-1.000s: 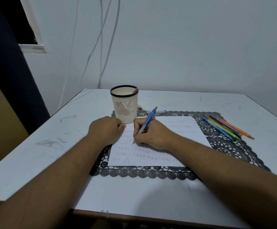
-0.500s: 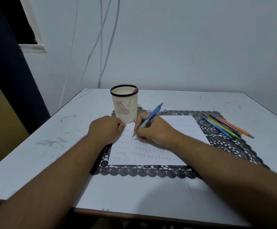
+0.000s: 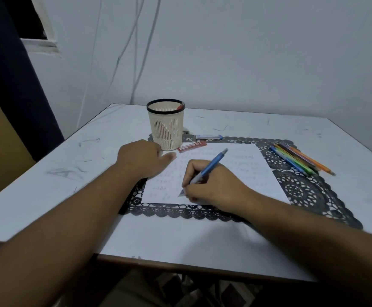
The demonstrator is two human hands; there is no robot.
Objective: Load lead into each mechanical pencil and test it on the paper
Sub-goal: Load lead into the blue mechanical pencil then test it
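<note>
Head view shows my right hand (image 3: 211,185) at centre frame with its fingers curled round the blue mechanical pencil (image 3: 205,171), pinching it low on the grey grip section. That pencil has a blue barrel, a paler grey grip and a grey cap; its long axis runs diagonally, cap up toward the upper right of the frame, tip down to the lower left, at or just above the paper (image 3: 236,171) near its lower edge; contact I cannot confirm. My left hand (image 3: 143,160), just left of centre, lies on the sheet's left edge with the thumb stretched out toward the right; its other fingers are hidden, so I cannot tell how they lie. Faint rows of small marks cover the white sheet, which sits on a black lace mat (image 3: 302,191). Above the left hand stands a cream mesh pencil cup (image 3: 166,125) with a black rim. A red lead case (image 3: 191,146) and a blue lead case (image 3: 209,136) lie just right of it. Coloured pencils (image 3: 300,161) lie side by side at the mat's right, on the white table (image 3: 47,196).
</note>
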